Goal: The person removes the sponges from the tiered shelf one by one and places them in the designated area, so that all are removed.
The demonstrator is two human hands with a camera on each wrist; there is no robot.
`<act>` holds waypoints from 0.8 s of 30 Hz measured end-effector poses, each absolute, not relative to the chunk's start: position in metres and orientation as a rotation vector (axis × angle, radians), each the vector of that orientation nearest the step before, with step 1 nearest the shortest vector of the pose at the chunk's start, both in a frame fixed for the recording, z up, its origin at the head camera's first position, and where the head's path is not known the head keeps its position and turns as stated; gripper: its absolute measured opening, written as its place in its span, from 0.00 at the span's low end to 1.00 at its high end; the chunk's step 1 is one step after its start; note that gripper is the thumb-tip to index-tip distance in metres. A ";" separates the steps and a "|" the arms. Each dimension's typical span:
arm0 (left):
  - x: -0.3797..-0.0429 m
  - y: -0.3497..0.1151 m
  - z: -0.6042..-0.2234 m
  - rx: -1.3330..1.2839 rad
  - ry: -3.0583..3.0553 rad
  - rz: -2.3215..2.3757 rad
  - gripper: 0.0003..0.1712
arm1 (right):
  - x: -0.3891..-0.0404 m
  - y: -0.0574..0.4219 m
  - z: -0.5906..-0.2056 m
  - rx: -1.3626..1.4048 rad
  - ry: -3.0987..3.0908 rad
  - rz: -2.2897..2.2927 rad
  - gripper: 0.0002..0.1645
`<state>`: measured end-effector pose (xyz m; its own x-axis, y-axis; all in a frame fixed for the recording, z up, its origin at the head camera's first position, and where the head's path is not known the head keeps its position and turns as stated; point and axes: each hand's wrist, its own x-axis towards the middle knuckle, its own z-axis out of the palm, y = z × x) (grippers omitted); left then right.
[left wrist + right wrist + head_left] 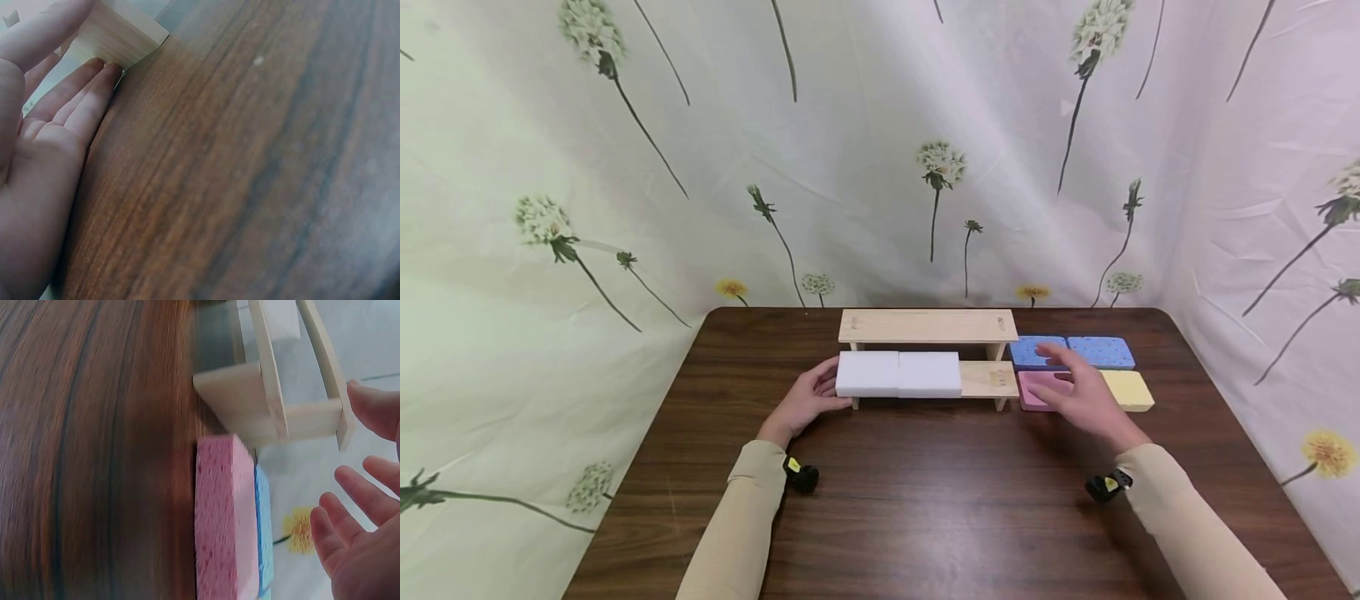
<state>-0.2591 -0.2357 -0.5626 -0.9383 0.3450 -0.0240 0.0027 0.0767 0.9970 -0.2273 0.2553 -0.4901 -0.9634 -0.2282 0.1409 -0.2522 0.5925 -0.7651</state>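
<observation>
A pale wooden two-tier stand (927, 326) stands on the table, its upper tier at the back. On the lower tier two white sponge-like blocks (929, 374) lie side by side, leaving bare wood at its right end. My left hand (802, 402) rests against the stand's left end, its fairly straight fingers at a wooden side panel (115, 37). Over a pink sponge (215, 512) hovers my right hand (1086, 398), fingers spread and holding nothing. A yellow sponge (1127, 391), partly hidden by that hand, lies beside the pink one.
Two blue sponges (1101, 352) lie behind the pink and yellow ones, right of the stand. The dark wood-grain table (925, 500) extends toward me. A white flower-print cloth (865, 167) hangs close behind the table and along its sides.
</observation>
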 end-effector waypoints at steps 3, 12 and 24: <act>-0.259 -0.236 -0.563 0.348 2.102 1.942 0.55 | -0.228 0.246 -0.489 0.469 -2.768 1.343 0.41; -0.259 -0.236 -0.564 0.351 2.095 1.947 0.54 | -0.231 0.222 -0.491 0.581 -2.750 1.365 0.41; -0.260 -0.236 -0.565 0.360 2.097 1.946 0.55 | -0.237 0.196 -0.491 0.746 -2.732 1.242 0.41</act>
<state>-0.2600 -0.2361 -0.5649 -0.9362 0.3509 -0.0201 0.0061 0.0733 0.9973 -0.2374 0.1960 -0.4908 -0.8825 -0.4063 0.2368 -0.4455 0.5612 -0.6975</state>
